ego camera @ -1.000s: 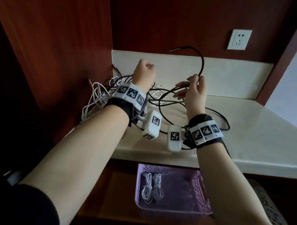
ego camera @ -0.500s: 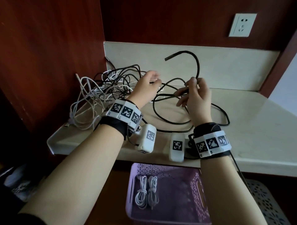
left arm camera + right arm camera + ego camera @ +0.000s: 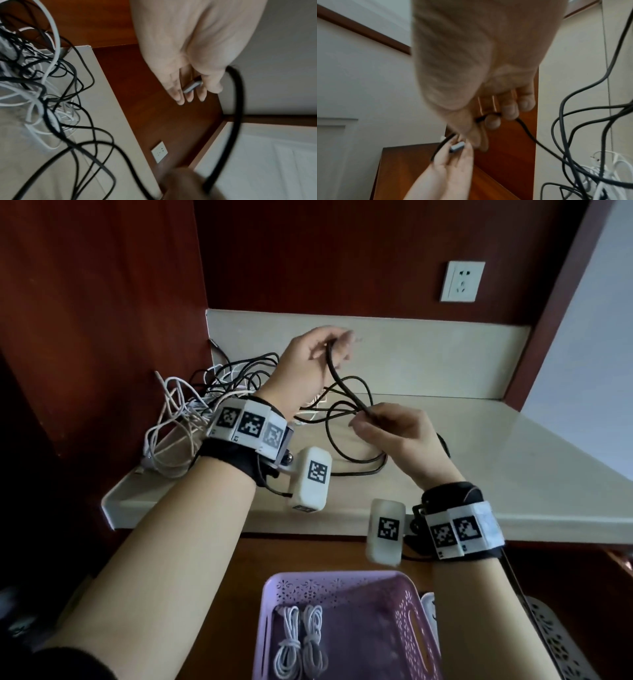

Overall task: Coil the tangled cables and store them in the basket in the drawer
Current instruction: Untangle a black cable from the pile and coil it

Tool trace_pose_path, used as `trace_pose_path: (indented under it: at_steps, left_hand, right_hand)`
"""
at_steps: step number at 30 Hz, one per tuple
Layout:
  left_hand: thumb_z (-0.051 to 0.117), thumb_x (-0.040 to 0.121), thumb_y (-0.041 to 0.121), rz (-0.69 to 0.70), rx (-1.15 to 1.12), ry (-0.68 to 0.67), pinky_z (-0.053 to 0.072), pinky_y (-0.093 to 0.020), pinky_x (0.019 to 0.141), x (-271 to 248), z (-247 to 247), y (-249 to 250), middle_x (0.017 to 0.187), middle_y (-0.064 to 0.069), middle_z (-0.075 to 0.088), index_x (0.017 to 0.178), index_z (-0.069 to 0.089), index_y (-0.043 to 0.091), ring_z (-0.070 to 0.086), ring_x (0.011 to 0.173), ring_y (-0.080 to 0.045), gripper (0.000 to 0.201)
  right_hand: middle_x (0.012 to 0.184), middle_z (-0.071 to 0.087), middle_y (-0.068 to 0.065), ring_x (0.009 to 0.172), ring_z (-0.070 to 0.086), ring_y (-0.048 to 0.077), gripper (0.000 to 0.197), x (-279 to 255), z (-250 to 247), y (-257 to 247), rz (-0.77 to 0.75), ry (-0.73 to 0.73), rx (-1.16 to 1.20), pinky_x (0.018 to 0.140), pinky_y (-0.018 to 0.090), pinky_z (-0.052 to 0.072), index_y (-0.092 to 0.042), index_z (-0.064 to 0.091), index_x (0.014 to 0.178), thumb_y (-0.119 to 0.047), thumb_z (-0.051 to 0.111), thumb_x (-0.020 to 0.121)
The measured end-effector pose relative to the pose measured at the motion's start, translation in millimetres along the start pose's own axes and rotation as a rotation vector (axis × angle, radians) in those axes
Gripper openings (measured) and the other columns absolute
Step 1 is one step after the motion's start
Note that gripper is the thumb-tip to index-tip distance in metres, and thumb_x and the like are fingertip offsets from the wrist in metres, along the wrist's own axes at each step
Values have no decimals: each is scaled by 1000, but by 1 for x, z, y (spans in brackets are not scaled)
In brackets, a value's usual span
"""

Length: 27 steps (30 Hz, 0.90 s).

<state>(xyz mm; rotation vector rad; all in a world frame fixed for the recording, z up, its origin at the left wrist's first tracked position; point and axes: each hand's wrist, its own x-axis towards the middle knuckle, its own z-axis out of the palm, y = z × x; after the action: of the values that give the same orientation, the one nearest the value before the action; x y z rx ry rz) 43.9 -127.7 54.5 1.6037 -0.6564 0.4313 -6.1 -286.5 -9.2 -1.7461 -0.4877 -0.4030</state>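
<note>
A black cable (image 3: 346,385) runs between my two hands above the pale counter (image 3: 479,460). My left hand (image 3: 334,347) is raised near the back panel and holds the cable's grey plug end (image 3: 192,86) between thumb and fingers. My right hand (image 3: 368,422), lower and nearer to me, pinches the same cable (image 3: 527,131) a short way along. The rest of it loops on the counter into a tangle of black and white cables (image 3: 205,398) in the left corner. The purple basket (image 3: 421,628) below holds two coiled white cables (image 3: 301,642).
Red-brown wooden walls (image 3: 102,320) close in the counter on the left and behind. A white wall socket (image 3: 462,281) sits on the back wall. A white perforated basket (image 3: 555,642) lies right of the purple one. The counter's right half is bare.
My left hand left the tangle and took the plug end, lifting it. My right hand slid down the black cable toward me. The upright arc of cable is gone.
</note>
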Motion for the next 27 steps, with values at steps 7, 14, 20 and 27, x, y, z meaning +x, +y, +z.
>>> trace_pose_path:
  at_steps: [7,14,20,27]
  left_hand:
    - [52,95,0,211,-130,267,49,-17,89,9,-24,37,95,2,63,110,60,-2,63,86,5,18]
    - [63,91,19,-28,-55,486,45,-19,81,24,-69,9,88,6,65,90,68,24,57,86,-8,7]
    - [64,90,12,-35,-10,412,46,-14,79,25,-51,4,84,9,66,94,70,18,56,69,10,10]
    - [58,90,0,-179,167,421,42,-5,65,9,-57,-24,92,3,65,103,70,9,56,78,-7,20]
  right_hand:
    - [67,56,-8,60,52,3,13,45,-2,26,116,404,-230,62,18,42,-16,59,75,-9,58,86]
    - [77,62,4,78,59,21,14,148,-64,-35,85,636,-195,76,35,50,-8,68,81,-5,55,86]
    - [142,39,5,118,43,-14,30,180,-55,-168,-665,643,-192,89,-1,32,1,57,119,0,38,96]
    - [85,66,14,75,58,16,36,156,-59,-47,296,22,-694,59,20,47,-3,57,122,6,39,92]
